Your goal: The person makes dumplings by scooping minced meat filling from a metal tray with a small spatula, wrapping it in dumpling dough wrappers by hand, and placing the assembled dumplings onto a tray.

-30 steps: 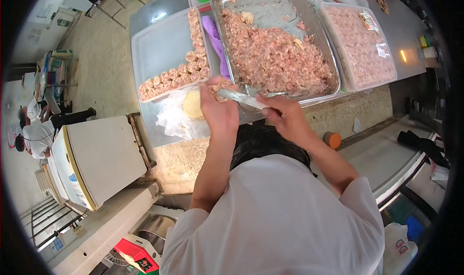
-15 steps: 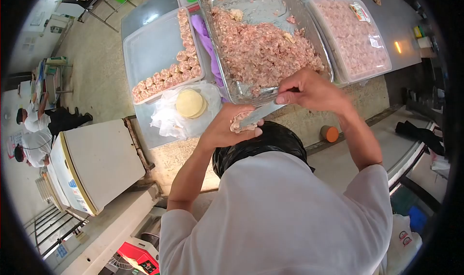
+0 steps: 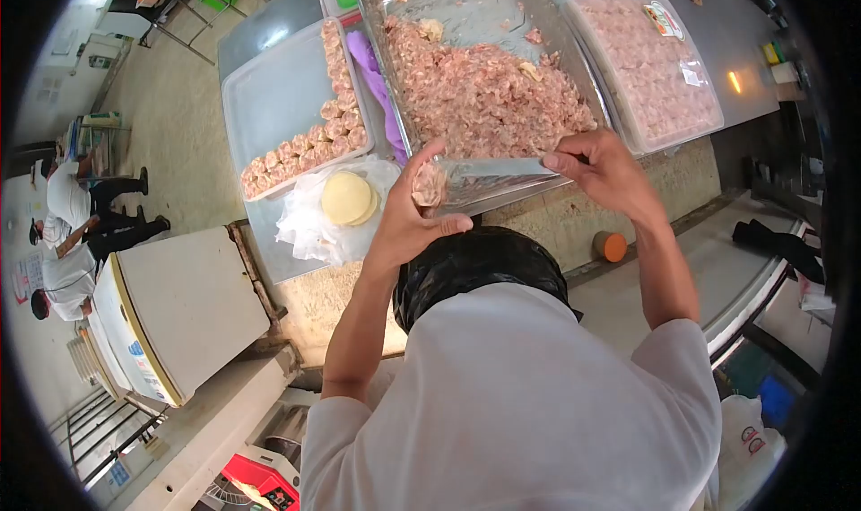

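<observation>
A meat-filled wrapper (image 3: 429, 184) is cupped in my left hand (image 3: 404, 228), its thumb stretched out to the right. My right hand (image 3: 603, 172) grips the end of a flat metal spatula (image 3: 502, 167), whose other end reaches the filled wrapper. Both hands are at the near edge of a deep metal tray (image 3: 387, 89) holding minced meat (image 3: 493, 89). Left of my left hand, round pale wrappers (image 3: 345, 198) lie stacked on a white plastic bag (image 3: 300, 226). Filled dumplings (image 3: 305, 145) line two sides of a clear tray (image 3: 235, 134).
A purple cloth (image 3: 377, 85) lies between the trays. At the right is a lidded container (image 3: 646, 71) full of dumplings. Two people (image 3: 67, 201) in white tops stand far left beyond a white appliance (image 3: 193, 305). An orange round object (image 3: 611, 246) sits below the table edge.
My hands first moved back from the wrapper stack toward my body. My left hand has since opened its thumb away from the filled wrapper, and the spatula now lies more level.
</observation>
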`<action>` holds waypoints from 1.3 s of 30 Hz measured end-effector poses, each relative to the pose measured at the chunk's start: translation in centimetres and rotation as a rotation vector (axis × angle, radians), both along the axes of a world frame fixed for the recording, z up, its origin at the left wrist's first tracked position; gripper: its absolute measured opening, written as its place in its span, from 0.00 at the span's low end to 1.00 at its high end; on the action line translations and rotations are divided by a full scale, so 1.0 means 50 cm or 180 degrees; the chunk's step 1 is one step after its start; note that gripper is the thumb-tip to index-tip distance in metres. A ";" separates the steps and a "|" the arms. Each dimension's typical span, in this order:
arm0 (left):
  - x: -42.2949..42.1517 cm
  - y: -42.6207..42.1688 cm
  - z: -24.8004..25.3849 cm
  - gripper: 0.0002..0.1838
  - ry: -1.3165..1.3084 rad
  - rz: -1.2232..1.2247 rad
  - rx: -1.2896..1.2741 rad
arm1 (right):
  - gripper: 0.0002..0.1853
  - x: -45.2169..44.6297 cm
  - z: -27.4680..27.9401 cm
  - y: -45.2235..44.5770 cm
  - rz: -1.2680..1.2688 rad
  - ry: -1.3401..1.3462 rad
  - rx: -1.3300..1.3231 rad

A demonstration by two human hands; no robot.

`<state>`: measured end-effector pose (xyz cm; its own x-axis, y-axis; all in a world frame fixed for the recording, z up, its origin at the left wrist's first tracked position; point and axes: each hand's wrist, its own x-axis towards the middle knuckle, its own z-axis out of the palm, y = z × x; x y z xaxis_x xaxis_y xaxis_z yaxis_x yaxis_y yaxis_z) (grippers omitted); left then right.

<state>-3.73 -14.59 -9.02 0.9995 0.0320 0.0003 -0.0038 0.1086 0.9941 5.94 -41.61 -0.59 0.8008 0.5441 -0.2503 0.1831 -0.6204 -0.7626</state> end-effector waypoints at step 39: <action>0.066 -0.006 0.054 0.12 0.0348 -0.0558 0.0683 | 0.14 -0.061 -0.104 0.022 -0.0239 0.0621 0.1318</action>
